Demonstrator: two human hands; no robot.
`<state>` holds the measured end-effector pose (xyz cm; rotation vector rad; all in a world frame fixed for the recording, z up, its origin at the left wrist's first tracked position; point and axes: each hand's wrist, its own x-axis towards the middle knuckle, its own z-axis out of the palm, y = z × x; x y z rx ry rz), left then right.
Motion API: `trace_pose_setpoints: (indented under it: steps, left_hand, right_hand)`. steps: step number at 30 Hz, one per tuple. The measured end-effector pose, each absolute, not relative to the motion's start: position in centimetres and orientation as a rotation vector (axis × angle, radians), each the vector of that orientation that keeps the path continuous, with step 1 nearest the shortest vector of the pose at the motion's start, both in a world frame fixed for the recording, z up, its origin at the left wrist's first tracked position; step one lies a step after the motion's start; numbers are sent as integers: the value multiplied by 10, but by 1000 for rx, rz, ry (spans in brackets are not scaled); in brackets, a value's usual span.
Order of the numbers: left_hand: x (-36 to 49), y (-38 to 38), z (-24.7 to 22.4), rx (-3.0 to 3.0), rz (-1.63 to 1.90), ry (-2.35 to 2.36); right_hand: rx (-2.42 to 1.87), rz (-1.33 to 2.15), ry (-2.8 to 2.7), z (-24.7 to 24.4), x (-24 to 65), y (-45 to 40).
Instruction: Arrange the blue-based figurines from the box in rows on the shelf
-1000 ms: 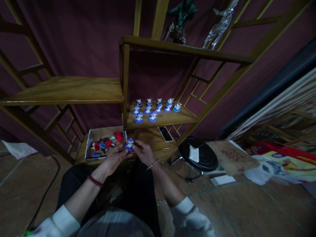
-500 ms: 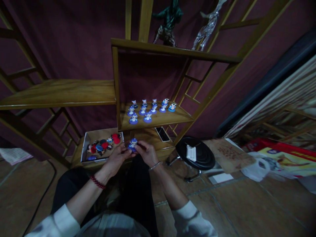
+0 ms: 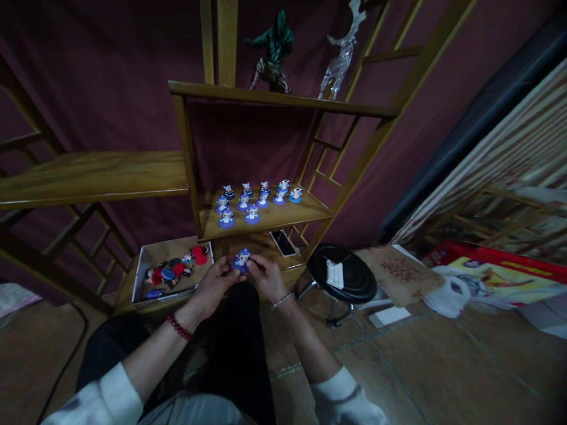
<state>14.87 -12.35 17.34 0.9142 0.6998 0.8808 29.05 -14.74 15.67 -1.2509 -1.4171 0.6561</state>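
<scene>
A small purple and white figurine (image 3: 241,260) is held between both hands, in front of the lower shelf. My left hand (image 3: 217,283) grips its left side, and the fingers of my right hand (image 3: 267,277) pinch its right side. Several similar figurines (image 3: 252,214) stand in rows on the wooden shelf (image 3: 283,218) above, with small dark-based ones behind and blue-based ones at the right. To the left of my hands, an open cardboard box (image 3: 140,277) holds several red, blue and black figurines (image 3: 178,269) lying in a heap.
A phone (image 3: 282,242) lies on the low board. On the right is a round black stool (image 3: 361,277) bearing a white object. Two statues (image 3: 275,50) occupy the top shelf. A plastic bag (image 3: 447,295) and red box (image 3: 509,277) are farther right.
The view has shifted, moving the shelves leftward and slightly down in the picture. Both hands still hold the figurine, which now shows its front more fully.
</scene>
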Motion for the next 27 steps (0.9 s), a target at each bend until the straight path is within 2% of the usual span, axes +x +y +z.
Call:
trace_pose_setpoints:
  steps: [8,27]
  left_hand:
    - [171,-126,188,786,896,681]
    - [221,-111,187,991,933,713]
  right_hand:
    - [-1276,632,-1335,161,307,-153]
    - [-1284,580,-1316,195,345,-156]
